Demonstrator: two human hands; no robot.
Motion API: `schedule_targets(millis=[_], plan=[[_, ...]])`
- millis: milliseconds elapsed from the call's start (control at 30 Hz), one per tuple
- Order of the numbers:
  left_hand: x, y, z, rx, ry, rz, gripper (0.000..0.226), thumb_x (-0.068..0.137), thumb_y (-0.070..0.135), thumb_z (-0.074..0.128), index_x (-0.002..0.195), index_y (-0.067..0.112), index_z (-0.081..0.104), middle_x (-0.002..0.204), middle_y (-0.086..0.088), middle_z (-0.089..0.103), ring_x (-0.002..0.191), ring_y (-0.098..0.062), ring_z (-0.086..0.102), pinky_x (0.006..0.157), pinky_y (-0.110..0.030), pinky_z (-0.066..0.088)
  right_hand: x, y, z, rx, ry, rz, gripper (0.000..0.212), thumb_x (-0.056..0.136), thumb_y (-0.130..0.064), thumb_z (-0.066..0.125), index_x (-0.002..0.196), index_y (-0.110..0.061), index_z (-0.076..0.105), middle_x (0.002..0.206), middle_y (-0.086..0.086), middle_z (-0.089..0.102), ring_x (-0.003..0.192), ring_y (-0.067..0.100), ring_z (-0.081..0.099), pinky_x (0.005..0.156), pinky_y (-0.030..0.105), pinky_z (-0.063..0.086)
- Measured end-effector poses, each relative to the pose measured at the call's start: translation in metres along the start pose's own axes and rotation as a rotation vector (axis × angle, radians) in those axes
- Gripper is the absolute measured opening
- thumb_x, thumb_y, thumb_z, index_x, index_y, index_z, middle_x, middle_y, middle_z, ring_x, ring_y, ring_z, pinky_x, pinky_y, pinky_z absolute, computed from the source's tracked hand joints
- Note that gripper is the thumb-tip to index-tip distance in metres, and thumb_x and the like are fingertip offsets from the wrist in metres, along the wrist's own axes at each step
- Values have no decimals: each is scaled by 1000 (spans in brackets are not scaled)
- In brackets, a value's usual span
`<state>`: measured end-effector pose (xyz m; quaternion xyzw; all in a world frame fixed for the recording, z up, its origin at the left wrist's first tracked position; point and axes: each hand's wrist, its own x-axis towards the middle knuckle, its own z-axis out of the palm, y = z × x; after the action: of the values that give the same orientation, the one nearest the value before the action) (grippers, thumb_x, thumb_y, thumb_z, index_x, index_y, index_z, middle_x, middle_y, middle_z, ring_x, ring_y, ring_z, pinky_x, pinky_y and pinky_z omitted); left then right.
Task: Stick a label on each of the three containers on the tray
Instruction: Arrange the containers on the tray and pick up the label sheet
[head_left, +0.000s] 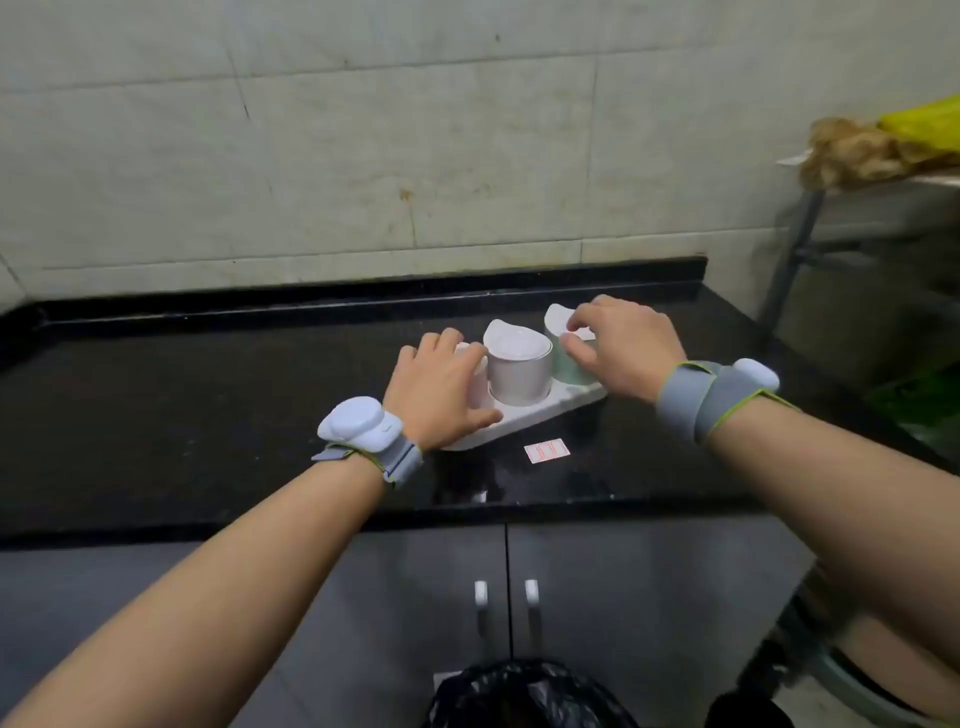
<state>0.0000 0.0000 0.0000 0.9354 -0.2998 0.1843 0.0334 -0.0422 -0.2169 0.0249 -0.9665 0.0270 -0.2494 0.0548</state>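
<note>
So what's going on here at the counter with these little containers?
A person stands at a black counter with both hands at a white tray holding three lidded containers. The left hand wraps over the left container, and the right hand grips the green container by its top. The middle container is untouched. A small label sheet lies in front of the tray; no label shows on the sides in view.

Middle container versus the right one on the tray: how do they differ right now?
The middle container is pale greyish-white; the right container is pale green. The right hand grips the right container, not the middle container. Both stand upright on the white tray with white lids.
</note>
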Motion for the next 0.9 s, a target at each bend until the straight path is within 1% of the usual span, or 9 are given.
schedule_targets(millis=[133, 267, 400, 533, 700, 800, 900], plan=[[-10, -2, 13, 73, 12, 0, 63, 74, 52, 65, 126, 25, 42, 129, -6, 45, 119, -30, 41, 93, -41, 37, -9, 8, 5, -73, -73, 15, 32, 90, -41, 46, 112, -23, 61, 115, 7, 61, 103, 34, 58, 78, 39, 44], [-12, -7, 21, 77, 56, -4, 61, 79, 43, 62, 132, 23, 39, 128, -7, 47, 118, -30, 43, 90, -40, 39, -17, 9, 15, -49, -163, 31, 31, 88, -41, 48, 111, -26, 62, 117, 6, 63, 104, 34, 59, 81, 39, 45], [-13, -13, 29, 82, 57, -13, 62, 80, 35, 63, 134, 19, 38, 133, -8, 44, 123, -30, 40, 90, -39, 39, -29, 1, 31, 24, -263, 25, 26, 84, -42, 54, 105, -30, 65, 111, 2, 68, 104, 31, 60, 83, 38, 46], [-11, -20, 32, 68, 66, -44, 57, 82, 29, 62, 134, 16, 41, 134, -11, 44, 125, -32, 39, 90, -41, 39, -30, -4, 39, 152, -396, 29, 23, 77, -40, 66, 99, -30, 68, 104, -3, 71, 101, 24, 63, 83, 35, 49], [-10, -30, 36, 39, 71, -91, 60, 83, 21, 61, 138, 18, 38, 136, -13, 42, 126, -34, 39, 88, -43, 40, -25, -9, 42, 254, -552, 35, 33, 67, -39, 79, 96, -25, 70, 96, -4, 71, 92, 18, 63, 80, 31, 50], [-9, -36, 38, 30, 76, -121, 64, 83, 17, 60, 141, 18, 34, 142, -15, 38, 128, -36, 37, 88, -45, 41, -21, -12, 44, 254, -616, 31, 37, 67, -32, 82, 100, -21, 69, 95, -3, 70, 89, 17, 63, 79, 29, 50], [-10, -38, 39, 40, 72, -147, 68, 83, 14, 58, 145, 17, 30, 150, -20, 29, 136, -38, 30, 94, -48, 39, -19, -16, 46, 263, -645, 37, 36, 68, -24, 82, 101, -18, 69, 87, -4, 66, 81, 15, 60, 73, 24, 44]])
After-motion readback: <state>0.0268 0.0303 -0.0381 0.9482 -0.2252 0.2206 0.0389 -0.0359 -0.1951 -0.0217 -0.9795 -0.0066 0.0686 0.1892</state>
